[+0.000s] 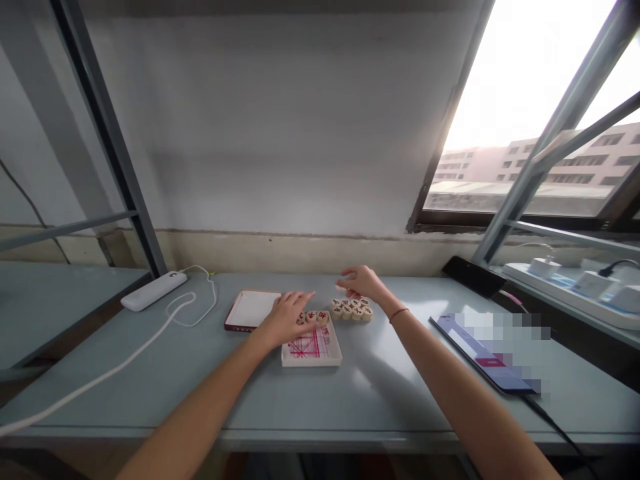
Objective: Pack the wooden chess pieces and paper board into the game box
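Observation:
My left hand (287, 320) is over a white plastic tray (320, 361), its fingers stretched out and its thumb beside a row of Chinese chess pieces with red characters (323, 317). A folded sheet with red lines (311, 344) lies in the tray. My right hand (364, 283) is closed in a pinch just above and behind a block of Chinese chess pieces with dark characters (353, 309). A pale Chinese chess piece (341, 288) shows at its fingertips, partly hidden. Left of the tray, partly behind my left hand, is the open box lid (254, 308), white inside with a dark red edge.
A white power bank (153, 291) with a white cable (135, 363) lies on the left. On the right are a tablet (480, 357), a dark phone (473, 276) and a white power strip (565, 290). Metal frame posts stand at both sides, a wall behind.

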`<act>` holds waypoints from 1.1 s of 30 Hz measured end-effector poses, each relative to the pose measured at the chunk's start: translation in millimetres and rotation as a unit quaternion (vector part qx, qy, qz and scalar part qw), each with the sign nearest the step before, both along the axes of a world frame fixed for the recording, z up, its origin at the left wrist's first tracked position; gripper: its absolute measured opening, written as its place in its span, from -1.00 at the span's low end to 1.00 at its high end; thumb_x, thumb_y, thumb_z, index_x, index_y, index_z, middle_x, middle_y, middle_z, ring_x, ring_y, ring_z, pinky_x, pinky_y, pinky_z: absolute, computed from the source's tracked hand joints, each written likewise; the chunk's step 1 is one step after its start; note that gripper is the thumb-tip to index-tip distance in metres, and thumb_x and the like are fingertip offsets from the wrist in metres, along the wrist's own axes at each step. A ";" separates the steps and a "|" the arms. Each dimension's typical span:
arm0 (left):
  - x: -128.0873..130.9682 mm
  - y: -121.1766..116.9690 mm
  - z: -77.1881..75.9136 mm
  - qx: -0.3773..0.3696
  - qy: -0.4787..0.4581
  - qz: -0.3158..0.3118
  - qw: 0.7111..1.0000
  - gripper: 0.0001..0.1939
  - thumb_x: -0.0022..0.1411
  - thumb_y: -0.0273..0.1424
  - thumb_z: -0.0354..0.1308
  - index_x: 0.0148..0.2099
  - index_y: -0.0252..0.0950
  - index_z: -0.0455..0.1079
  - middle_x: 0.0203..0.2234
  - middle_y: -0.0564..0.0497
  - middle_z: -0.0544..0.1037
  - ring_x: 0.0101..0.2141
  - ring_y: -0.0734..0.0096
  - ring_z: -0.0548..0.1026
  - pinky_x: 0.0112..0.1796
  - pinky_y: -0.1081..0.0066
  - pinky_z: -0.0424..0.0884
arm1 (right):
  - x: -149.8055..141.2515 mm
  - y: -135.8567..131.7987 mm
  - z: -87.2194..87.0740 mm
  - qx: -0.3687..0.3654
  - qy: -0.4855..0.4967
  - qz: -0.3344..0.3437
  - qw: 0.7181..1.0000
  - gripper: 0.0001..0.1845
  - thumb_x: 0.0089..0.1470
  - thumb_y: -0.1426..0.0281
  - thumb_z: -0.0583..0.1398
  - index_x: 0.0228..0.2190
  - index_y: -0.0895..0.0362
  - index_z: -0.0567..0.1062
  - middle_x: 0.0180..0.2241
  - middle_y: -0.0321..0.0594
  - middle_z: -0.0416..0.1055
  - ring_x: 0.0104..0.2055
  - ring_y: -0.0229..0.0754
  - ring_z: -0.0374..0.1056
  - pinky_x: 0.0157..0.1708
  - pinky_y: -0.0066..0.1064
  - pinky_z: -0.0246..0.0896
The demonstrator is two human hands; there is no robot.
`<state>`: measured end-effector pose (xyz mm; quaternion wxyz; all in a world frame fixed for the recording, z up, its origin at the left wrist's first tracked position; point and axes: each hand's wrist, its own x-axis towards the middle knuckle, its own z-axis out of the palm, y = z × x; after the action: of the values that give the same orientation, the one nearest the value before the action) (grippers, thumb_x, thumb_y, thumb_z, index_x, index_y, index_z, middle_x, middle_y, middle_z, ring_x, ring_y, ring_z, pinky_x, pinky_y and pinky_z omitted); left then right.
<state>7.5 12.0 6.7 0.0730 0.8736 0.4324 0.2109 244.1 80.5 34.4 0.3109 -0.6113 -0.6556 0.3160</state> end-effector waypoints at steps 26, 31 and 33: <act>13.8 -11.0 11.1 -0.056 0.034 -0.090 0.994 -0.81 0.10 -0.21 0.15 -0.32 -0.22 0.40 -0.34 0.04 0.50 -0.17 0.27 0.38 -0.12 0.31 0.15 | -29.2 -62.1 -10.1 0.003 0.146 0.096 0.985 -0.63 -0.15 0.42 0.21 -0.20 0.15 0.46 -0.34 -0.21 0.45 -0.38 -0.27 0.37 -0.39 -0.48 0.26; 9.5 -8.0 9.3 -0.023 0.061 -0.081 0.995 -0.80 0.03 -0.23 0.19 -0.32 -0.23 0.36 -0.28 0.04 0.44 -0.17 0.28 0.34 -0.19 0.35 0.18 | -29.6 -71.2 -7.1 0.109 -0.072 0.160 0.978 -0.72 -0.18 0.42 0.19 -0.30 0.11 0.48 -0.47 -0.31 0.42 -0.45 -0.31 0.30 -0.44 -0.51 0.15; 4.4 -3.8 7.4 -0.014 0.076 -0.056 0.995 -0.70 -0.05 -0.19 0.24 -0.30 -0.23 0.33 -0.28 0.04 0.41 -0.19 0.26 0.32 -0.21 0.35 0.19 | -32.1 -76.2 -6.0 0.127 -0.114 0.187 0.967 -0.75 -0.17 0.42 0.18 -0.33 0.10 0.45 -0.52 -0.35 0.38 -0.51 -0.33 0.25 -0.49 -0.53 0.10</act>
<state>11.8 8.2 14.1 0.0639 0.9090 0.3897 0.1333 212.0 4.4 28.4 0.2444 -0.4658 -0.8240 0.2105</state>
